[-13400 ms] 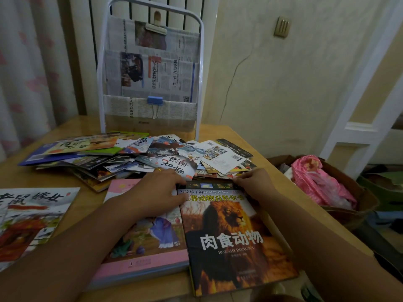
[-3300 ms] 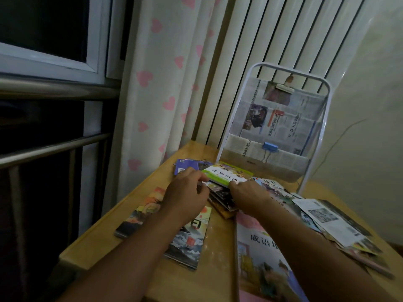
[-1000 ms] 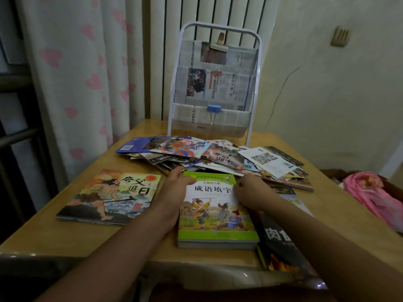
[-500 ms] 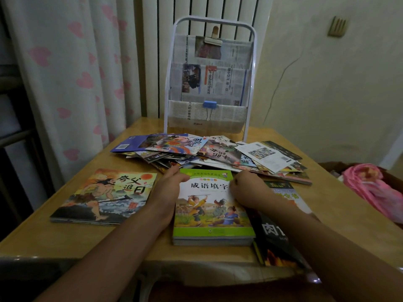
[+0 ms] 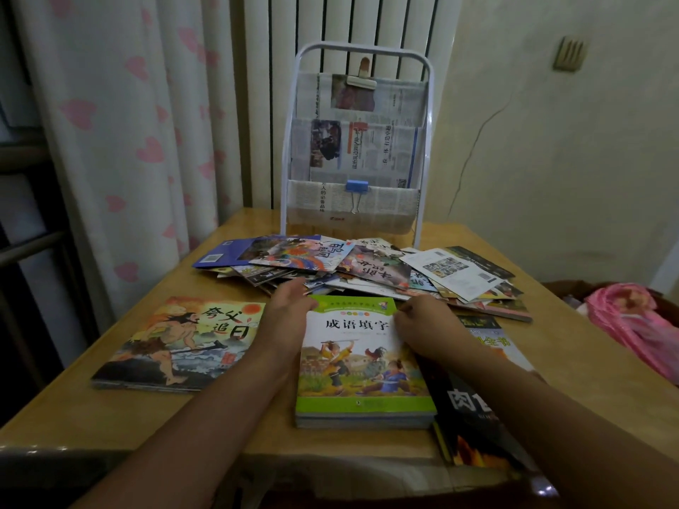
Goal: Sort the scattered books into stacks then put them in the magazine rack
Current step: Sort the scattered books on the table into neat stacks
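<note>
A green-bordered book (image 5: 362,361) tops a short stack near the front edge of the wooden desk (image 5: 121,420), and everything else sits around it. The left hand (image 5: 290,310) lies against its far left corner, fingers straight and relaxed, holding nothing. The right hand (image 5: 422,325) rests on its far right corner with fingers curled onto the cover; whether it pinches the cover I cannot tell. Left of this book lies a picture book (image 5: 183,343) showing a running figure; right of it, partly under the right forearm, a dark book (image 5: 474,416). Beyond it spreads the scattered pile of books (image 5: 367,268), and behind the pile stands the white magazine rack (image 5: 354,148), lined with newspaper.
</note>
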